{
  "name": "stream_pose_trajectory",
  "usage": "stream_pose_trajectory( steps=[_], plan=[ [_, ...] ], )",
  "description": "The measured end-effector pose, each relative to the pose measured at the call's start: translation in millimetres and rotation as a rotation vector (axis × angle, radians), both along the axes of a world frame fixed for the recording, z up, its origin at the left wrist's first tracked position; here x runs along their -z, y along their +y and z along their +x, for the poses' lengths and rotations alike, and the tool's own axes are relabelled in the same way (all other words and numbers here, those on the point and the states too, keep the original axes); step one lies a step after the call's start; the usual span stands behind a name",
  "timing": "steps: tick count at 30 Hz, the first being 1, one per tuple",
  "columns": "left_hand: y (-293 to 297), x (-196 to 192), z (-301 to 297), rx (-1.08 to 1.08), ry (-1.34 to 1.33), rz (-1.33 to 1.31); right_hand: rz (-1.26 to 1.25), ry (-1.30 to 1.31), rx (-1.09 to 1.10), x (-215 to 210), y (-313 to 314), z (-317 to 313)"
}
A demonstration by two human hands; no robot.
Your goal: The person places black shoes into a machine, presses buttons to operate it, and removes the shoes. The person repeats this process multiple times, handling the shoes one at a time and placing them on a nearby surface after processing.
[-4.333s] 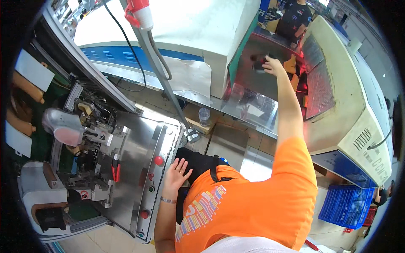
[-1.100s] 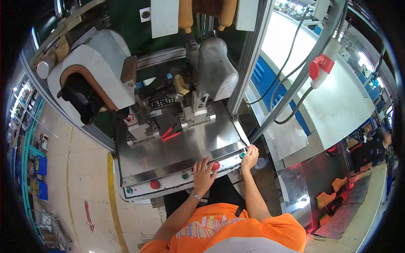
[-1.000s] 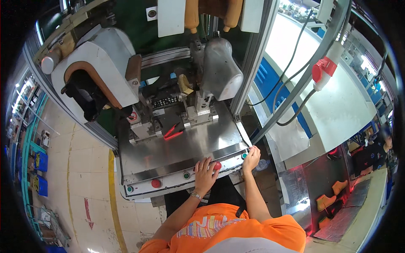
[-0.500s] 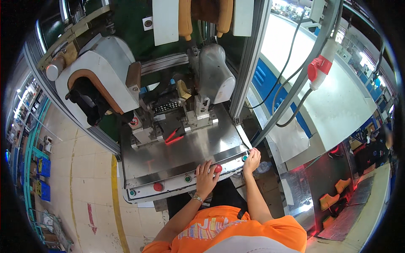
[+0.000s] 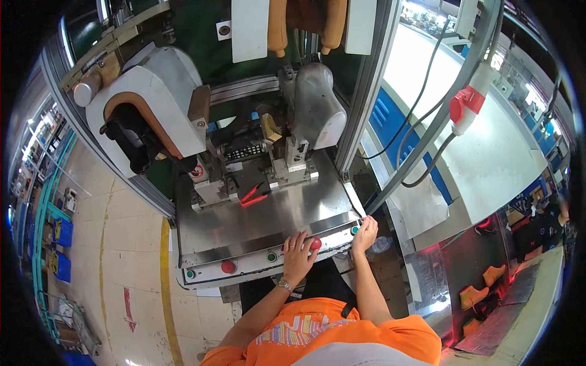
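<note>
My left hand (image 5: 297, 253) rests with fingers spread on the front control strip (image 5: 247, 266) of a machine, its thumb side against a red push button (image 5: 315, 243). At the strip's right end, my right hand (image 5: 365, 234) is closed, fingers curled beside a green button (image 5: 354, 230); whatever they may grip is hidden. Red-handled snips (image 5: 253, 196) lie on the steel plate (image 5: 287, 209) beyond. A black shoe upper (image 5: 135, 145) sits in the padded, arch-shaped left station (image 5: 168, 82). The rounded metal form (image 5: 316, 104) on the right has nothing over it.
Brown padded arms (image 5: 278, 30) hang overhead. To the right stand a grey frame post (image 5: 421, 143), a cable with a red-and-white connector (image 5: 467, 105) and a white-topped machine (image 5: 488, 158). Tan boots (image 5: 473, 297) sit at far right. A yellow floor line (image 5: 165, 274) runs at left.
The whole view has shifted slightly. Both hands keep their places on the control strip, and nothing on the machine visibly moves.
</note>
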State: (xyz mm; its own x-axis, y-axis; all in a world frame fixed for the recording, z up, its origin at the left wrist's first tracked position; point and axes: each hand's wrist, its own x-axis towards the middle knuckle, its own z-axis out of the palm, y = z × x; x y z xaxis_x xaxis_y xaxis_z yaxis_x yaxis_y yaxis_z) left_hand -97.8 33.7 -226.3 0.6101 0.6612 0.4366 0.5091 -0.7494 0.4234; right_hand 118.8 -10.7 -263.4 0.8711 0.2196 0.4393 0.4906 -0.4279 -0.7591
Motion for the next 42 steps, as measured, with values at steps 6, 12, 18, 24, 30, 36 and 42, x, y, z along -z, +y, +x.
stream_pose_trajectory(
  steps=[6,12,18,24,30,36,42],
  plan=[
    [1.0,1.9,-1.3,0.0,-0.006,0.013,-0.042,0.003,-0.023,3.4,-1.1,1.5],
    [1.5,9.6,-2.3,0.006,0.013,-0.005,-0.054,-0.014,-0.041,7.9,-3.2,4.4],
    [1.3,7.4,-4.4,-0.003,0.024,-0.014,-0.048,0.031,-0.045,10.6,-0.7,5.0],
    [0.2,11.5,-6.2,0.013,0.002,-0.017,-0.03,0.057,-0.055,14.7,-1.9,9.0],
    [-2.3,11.1,-7.8,0.0,-0.007,-0.021,-0.058,0.049,-0.081,19.1,-3.8,14.4],
    [-2.6,14.7,-7.3,-0.01,-0.022,0.0,-0.08,0.029,-0.079,17.6,-2.9,13.6],
    [-2.9,13.6,-7.5,-0.004,-0.034,-0.017,-0.063,0.033,-0.083,11.5,-3.0,10.5]
  ],
)
